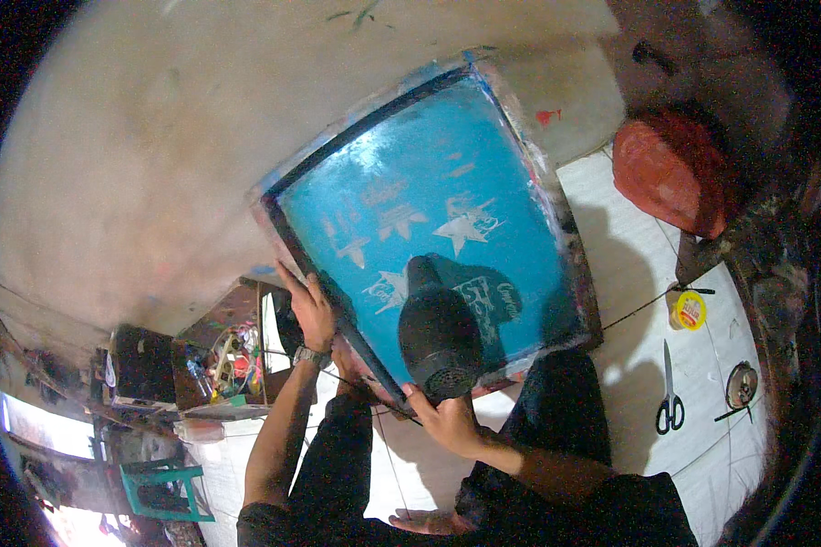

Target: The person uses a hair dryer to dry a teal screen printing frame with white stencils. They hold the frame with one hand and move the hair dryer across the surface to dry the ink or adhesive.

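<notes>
A screen-printing frame (410, 164) with blue-coated mesh, bearing pale star shapes and lettering, leans tilted before me. My left hand (309, 311), with a watch at the wrist, rests with fingers spread on the frame's left edge. In my right hand (448, 417) is a black hair dryer (438, 335), held by its handle, which is mostly hidden behind its body. The dryer is over the lower part of the mesh, and its dark shadow falls to the right of it. The frame's lower edge is close to my legs.
Scissors (669, 403), a yellow-lidded tub (689, 310) and a round metal object (741, 385) lie on the tiled floor at right. A red object (663, 174) stands beyond. At left are an open box (219, 396) of mixed items and a green stool (161, 491).
</notes>
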A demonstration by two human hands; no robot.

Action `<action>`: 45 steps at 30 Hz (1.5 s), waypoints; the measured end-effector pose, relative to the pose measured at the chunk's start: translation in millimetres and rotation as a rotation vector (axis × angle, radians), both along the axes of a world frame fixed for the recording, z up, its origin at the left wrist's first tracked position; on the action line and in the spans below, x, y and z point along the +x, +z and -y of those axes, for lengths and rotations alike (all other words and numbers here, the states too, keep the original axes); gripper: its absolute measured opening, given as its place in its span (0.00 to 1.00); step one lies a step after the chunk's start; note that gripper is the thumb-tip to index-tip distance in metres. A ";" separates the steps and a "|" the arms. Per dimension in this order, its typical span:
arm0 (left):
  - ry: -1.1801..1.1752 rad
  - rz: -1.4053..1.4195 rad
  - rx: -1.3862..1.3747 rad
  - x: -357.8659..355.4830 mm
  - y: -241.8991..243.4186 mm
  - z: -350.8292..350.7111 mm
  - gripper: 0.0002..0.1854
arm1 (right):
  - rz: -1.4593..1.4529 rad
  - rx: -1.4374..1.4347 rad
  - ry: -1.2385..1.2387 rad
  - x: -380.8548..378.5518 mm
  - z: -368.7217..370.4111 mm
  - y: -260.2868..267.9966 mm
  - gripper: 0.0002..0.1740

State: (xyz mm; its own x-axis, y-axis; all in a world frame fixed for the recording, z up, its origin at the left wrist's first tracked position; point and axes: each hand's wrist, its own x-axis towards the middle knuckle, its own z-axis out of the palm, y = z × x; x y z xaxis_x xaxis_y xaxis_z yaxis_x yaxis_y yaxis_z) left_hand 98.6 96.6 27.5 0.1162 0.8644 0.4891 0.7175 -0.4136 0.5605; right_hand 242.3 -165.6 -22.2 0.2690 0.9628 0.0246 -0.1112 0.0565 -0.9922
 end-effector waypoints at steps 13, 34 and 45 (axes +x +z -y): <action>-0.007 -0.036 0.019 -19.7 -14.0 -15.5 0.39 | 0.199 -0.031 -0.003 -16.7 -6.7 -28.3 0.39; -0.085 -0.051 0.145 -8.5 -11.2 -11.8 0.38 | 0.033 -0.025 -0.156 -4.5 -2.9 -10.1 0.26; -0.034 -0.045 0.075 -13.2 -11.6 -10.3 0.38 | -0.197 0.124 -0.512 37.3 -25.1 8.2 0.15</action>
